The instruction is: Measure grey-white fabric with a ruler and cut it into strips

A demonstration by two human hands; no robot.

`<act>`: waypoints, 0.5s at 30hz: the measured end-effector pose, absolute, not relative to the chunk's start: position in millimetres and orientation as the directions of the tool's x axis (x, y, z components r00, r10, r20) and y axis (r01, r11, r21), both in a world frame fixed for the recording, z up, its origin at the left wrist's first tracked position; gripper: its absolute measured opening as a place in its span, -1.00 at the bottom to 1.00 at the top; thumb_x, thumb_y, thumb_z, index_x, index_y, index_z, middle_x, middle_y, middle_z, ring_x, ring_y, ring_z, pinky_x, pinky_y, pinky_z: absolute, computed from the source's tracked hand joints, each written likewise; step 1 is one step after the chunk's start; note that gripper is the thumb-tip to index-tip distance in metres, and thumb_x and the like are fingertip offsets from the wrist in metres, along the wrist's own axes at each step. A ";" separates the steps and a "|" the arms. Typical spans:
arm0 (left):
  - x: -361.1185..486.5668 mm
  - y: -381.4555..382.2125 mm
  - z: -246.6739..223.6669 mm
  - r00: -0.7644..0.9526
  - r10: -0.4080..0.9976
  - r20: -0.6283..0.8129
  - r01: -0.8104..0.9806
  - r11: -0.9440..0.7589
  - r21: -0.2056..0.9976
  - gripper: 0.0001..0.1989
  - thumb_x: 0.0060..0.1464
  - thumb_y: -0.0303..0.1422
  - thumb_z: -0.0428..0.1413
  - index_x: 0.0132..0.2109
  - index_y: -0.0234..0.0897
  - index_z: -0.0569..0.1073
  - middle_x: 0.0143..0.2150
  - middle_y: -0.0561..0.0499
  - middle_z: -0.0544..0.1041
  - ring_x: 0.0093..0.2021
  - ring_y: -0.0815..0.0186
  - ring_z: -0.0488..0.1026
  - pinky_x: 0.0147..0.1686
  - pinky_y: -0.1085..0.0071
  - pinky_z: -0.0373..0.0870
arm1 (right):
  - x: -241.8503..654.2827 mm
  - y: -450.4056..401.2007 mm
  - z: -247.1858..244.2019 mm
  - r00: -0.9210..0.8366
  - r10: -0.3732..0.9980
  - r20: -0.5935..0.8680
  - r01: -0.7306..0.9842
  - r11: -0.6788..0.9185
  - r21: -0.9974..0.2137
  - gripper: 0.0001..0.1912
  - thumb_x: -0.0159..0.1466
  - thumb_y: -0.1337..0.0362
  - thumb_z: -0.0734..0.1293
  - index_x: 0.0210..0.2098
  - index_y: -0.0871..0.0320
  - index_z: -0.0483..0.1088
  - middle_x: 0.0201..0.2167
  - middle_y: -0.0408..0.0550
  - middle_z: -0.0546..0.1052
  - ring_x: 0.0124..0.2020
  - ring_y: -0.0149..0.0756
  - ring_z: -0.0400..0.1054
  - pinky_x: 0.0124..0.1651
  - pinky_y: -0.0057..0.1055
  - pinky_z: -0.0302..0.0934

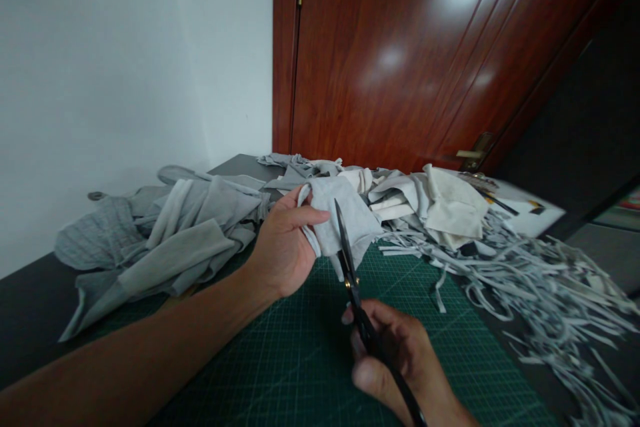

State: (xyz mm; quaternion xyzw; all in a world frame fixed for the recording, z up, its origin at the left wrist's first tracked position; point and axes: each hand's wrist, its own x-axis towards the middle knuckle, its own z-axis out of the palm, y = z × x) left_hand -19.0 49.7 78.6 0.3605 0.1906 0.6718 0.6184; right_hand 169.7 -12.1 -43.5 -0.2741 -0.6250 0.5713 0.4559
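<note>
My left hand (286,240) pinches a light grey piece of fabric (333,210) between thumb and fingers, holding it above the green cutting mat (280,360). The cloth hangs folded, its lower corner drooping to the right. In my right hand (400,347) is a pair of black-handled scissors (353,287), fingers wrapped round the handles. The blades point away from me and overlap the fabric, with one blade in front of it and the other partly behind its lower edge.
A heap of grey fabric (185,220) lies at the left. More folded cloth pieces (450,203) are piled at the back right. Many thin cut strips (540,300) spread along the right side. A white sheet (543,210) lies behind them, near a reddish wooden door (380,100).
</note>
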 end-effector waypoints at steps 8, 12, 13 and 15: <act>-21.1 49.6 78.1 0.022 0.968 0.251 -0.687 -0.168 0.707 -0.67 -0.28 -0.59 0.26 -0.25 -0.31 0.52 -0.30 0.00 0.57 -0.17 0.10 0.62 -0.13 0.20 0.56 | 170.3 -12.4 -41.4 -0.450 0.861 0.238 -0.160 0.185 -0.970 -0.47 0.21 -0.18 0.62 -0.07 0.06 0.55 -0.52 -0.34 0.23 -0.53 -0.46 -0.02 -0.48 -0.43 -0.16; -20.6 50.1 76.4 0.026 0.967 0.255 -0.692 -0.166 0.703 -0.64 -0.28 -0.62 0.26 -0.23 -0.31 0.52 -0.28 0.02 0.56 -0.21 0.18 0.58 -0.16 0.27 0.53 | 169.5 -11.9 -39.6 -0.455 0.859 0.233 -0.136 0.191 -0.972 -0.51 0.22 -0.13 0.62 -0.09 0.09 0.55 -0.54 -0.33 0.25 -0.55 -0.46 -0.01 -0.51 -0.43 -0.18; -20.3 50.4 76.0 0.027 0.966 0.257 -0.696 -0.166 0.698 -0.64 -0.28 -0.63 0.26 -0.23 -0.31 0.52 -0.27 0.02 0.56 -0.22 0.19 0.58 -0.15 0.28 0.52 | 169.2 -12.0 -39.5 -0.454 0.859 0.238 -0.136 0.197 -0.971 -0.51 0.23 -0.12 0.62 -0.10 0.09 0.55 -0.54 -0.33 0.24 -0.55 -0.46 -0.01 -0.51 -0.44 -0.17; -19.9 50.9 75.6 0.025 0.965 0.261 -0.703 -0.169 0.691 -0.63 -0.28 -0.63 0.26 -0.22 -0.31 0.52 -0.28 0.03 0.56 -0.24 0.22 0.56 -0.15 0.29 0.51 | 168.2 -12.4 -39.6 -0.448 0.859 0.248 -0.134 0.210 -0.969 -0.54 0.24 -0.10 0.62 -0.11 0.09 0.55 -0.55 -0.34 0.23 -0.55 -0.46 0.00 -0.51 -0.45 -0.16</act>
